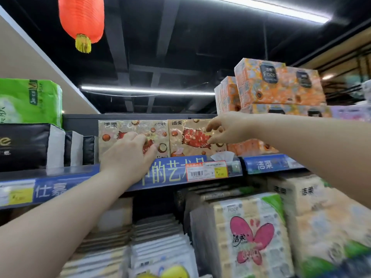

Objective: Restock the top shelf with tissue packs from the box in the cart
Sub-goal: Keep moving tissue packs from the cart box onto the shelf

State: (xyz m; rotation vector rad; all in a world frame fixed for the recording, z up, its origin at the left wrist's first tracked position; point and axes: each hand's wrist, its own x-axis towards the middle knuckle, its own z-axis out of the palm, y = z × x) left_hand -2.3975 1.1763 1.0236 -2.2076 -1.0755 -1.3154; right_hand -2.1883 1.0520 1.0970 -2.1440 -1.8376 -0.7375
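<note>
Ok so, the left hand (130,155) has its fingers (138,137) bent, tips against the front of a beige plastic-wrapped tissue pack with a red fish print (140,126), thumb low on its face. Gripping or just pushing? Honestly can't tell.

The right hand (226,127) has its fingers (212,125) loosely curled and released, thumb and forefinger apart, right in front of the upper right corner of a second beige fish-print tissue pack (188,141). Can't tell if they actually touch it.

Both packs stand upright, side by side and touching, on the top shelf with the blue printed edge strip (172,173), which runs just under both sets of fingers.

Just below the right fingers, a white, red and yellow price tag (206,170) is on that strip. Left of the left fingers is a row of black-and-white tissue packs (24,145) with a green wrapped pack (28,101) sitting above them. Up and to the right of the right fingers is a stack of orange patterned tissue packs (279,83). Well below the fingers, under the shelf, there's a cream pack with a pink butterfly (251,237). High above, a red paper lantern with a yellow tassel (81,19) hangs from the dark ceiling.
</note>
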